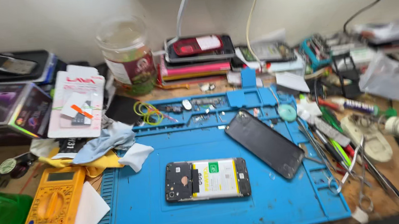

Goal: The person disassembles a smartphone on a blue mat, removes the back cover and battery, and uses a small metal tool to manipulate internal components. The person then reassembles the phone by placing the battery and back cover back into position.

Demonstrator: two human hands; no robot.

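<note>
Neither hand's grip is in view; an opened black smartphone with exposed white battery [207, 179] lies flat mid blue silicone repair mat [141, 211], its detached dark screen panel [264, 144] set aside.

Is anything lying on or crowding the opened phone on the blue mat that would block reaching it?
Nothing visible does. The opened phone lies alone, back up, on bare blue mat. The nearest thing, the black back panel, lies apart up-right. No hand is in view.
</note>
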